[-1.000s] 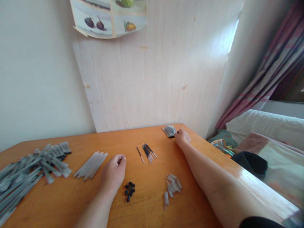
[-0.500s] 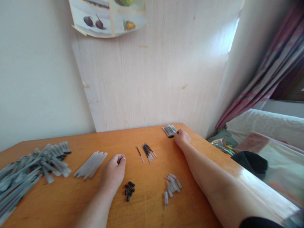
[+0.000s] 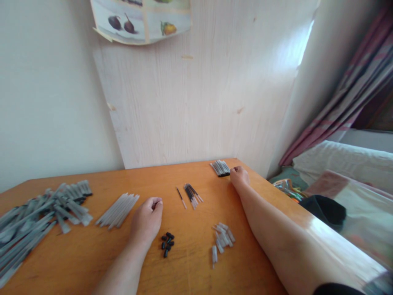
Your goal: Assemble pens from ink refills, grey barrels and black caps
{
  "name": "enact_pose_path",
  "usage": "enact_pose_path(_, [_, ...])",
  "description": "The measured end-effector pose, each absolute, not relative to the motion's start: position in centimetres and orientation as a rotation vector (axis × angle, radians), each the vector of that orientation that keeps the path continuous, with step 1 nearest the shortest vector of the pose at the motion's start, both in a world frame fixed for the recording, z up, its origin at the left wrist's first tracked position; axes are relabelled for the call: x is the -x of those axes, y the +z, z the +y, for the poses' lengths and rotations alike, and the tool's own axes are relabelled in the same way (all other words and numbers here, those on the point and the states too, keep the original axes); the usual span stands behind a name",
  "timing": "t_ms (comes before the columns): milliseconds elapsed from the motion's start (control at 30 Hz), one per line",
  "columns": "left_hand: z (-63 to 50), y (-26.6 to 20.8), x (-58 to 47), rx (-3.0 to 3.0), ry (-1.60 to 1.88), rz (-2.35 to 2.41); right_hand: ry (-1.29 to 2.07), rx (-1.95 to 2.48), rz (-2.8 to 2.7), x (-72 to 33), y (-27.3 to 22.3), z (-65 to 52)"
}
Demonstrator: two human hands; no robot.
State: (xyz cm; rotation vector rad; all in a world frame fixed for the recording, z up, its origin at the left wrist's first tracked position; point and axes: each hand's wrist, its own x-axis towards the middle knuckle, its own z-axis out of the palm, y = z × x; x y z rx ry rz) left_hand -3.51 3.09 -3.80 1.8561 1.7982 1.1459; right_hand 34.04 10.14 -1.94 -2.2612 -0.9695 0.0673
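My left hand (image 3: 146,219) rests on the table in a loose fist, with nothing showing in it. It lies between a row of clear plastic tubes (image 3: 118,211) and a small heap of black caps (image 3: 167,243). At the far right, my right hand (image 3: 240,176) is closed just beside a row of assembled pens (image 3: 220,168) with black ends; no object shows in its fingers. Between the hands lie several thin black-and-white pen refills (image 3: 192,196), one refill (image 3: 181,197) set apart. Nearer me are short translucent plastic pieces (image 3: 223,237).
A large pile of translucent tubes with black parts (image 3: 46,213) covers the left of the orange wooden table (image 3: 184,278). Behind stands a pale wall panel (image 3: 190,106) with a fruit poster (image 3: 141,22). Past the right edge are a bed (image 3: 362,196) and a black bag (image 3: 324,211).
My right hand has shifted slightly right, off the end of the row of pens. My left hand has kept its place, and the view has tilted a little.
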Motion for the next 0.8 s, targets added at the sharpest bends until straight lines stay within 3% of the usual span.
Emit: enact_pose_path(800, [2.94, -3.70, 3.53, -1.849, 1.131, 1.809, 0.138, 2.205, -0.985, -33.75, -2.54, 10.42])
